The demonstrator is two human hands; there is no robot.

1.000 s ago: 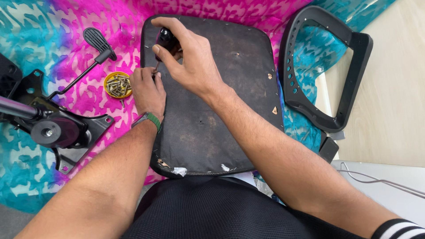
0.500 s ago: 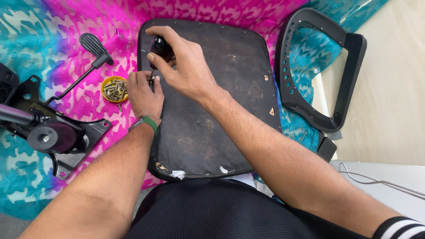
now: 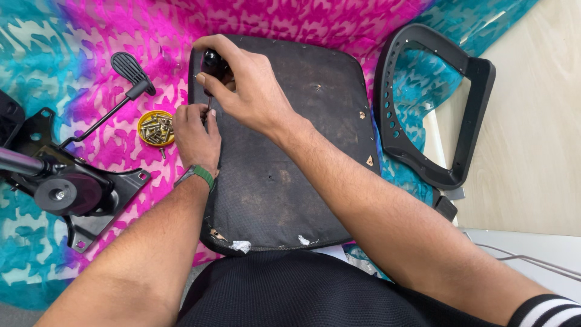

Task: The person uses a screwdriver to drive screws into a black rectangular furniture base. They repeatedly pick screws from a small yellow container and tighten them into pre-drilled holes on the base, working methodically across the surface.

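A black chair seat lies upside down on a pink and turquoise cloth. My right hand grips a black-handled screwdriver held upright near the seat's left edge. My left hand, with a green wristband, pinches the screwdriver's shaft low down at the seat surface. A small yellow dish of screws sits just left of my left hand.
A black chair mechanism with a lever and paddle handle lies at the left. A black armrest loop rests at the right on the cloth, beside a light wooden floor. A cable runs at the lower right.
Both hands have stayed at the seat's left edge; the right hand has shifted slightly on the screwdriver handle. The view has moved a little.
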